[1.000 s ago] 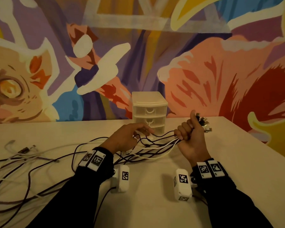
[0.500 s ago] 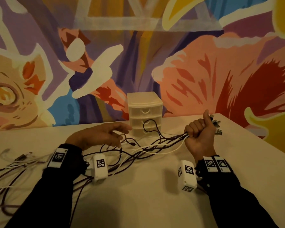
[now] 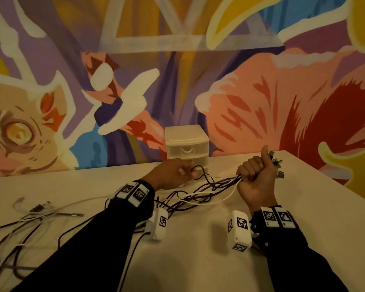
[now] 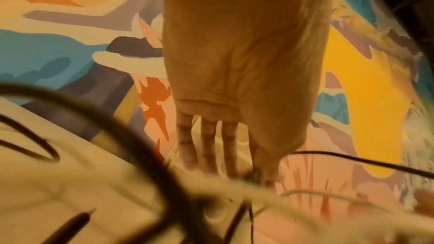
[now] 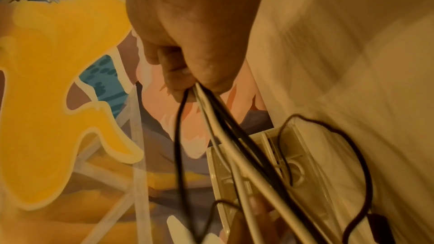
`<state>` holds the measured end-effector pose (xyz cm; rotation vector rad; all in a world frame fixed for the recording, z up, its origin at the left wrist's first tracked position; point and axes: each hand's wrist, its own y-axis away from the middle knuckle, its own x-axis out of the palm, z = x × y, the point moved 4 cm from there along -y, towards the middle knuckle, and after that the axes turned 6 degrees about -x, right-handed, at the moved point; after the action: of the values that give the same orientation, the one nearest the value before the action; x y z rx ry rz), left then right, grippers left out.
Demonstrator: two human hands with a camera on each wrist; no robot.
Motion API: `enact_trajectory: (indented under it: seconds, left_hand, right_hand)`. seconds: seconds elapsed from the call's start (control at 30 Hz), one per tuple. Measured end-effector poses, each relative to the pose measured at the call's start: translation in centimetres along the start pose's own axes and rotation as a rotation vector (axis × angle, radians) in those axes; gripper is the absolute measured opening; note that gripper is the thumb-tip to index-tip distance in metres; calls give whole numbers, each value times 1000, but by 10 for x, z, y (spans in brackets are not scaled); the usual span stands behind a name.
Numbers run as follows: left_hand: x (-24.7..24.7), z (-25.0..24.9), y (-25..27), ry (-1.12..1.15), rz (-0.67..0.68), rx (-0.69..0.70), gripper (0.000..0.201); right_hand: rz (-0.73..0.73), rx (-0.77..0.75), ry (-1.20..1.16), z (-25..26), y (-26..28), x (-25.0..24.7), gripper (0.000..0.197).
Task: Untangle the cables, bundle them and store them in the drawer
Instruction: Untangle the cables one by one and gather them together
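Several black and white cables (image 3: 219, 184) run across the table into my right hand (image 3: 251, 171), which grips them in a fist with the thumb up. Their plugs (image 3: 275, 163) stick out past the fist. In the right wrist view my right hand (image 5: 185, 73) holds the cables (image 5: 225, 136) taut. My left hand (image 3: 189, 172) reaches in front of the small white drawer unit (image 3: 187, 142) and pinches a loop of black cable (image 3: 200, 169). The left wrist view shows my left hand (image 4: 256, 173) with fingers long and the thumb closed against them. All drawers are closed.
More loose cables (image 3: 30, 216) lie tangled on the left of the table (image 3: 198, 260). The drawer unit (image 5: 293, 155) stands against the painted wall. The table's right edge (image 3: 329, 182) runs close to my right hand.
My left hand, open and further left half a second ago, has come back right to the drawer unit and taken the black loop. The right hand has kept its grip on the bundle.
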<state>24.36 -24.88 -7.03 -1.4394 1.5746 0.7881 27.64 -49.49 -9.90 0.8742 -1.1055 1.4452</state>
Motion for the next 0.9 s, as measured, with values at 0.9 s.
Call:
enact_trajectory:
  seconds: [0.9]
  left_hand:
    - [-215,116,133,-782,-196,-370,68]
  right_hand:
    - [-192,-183,217,27,6,-15,60]
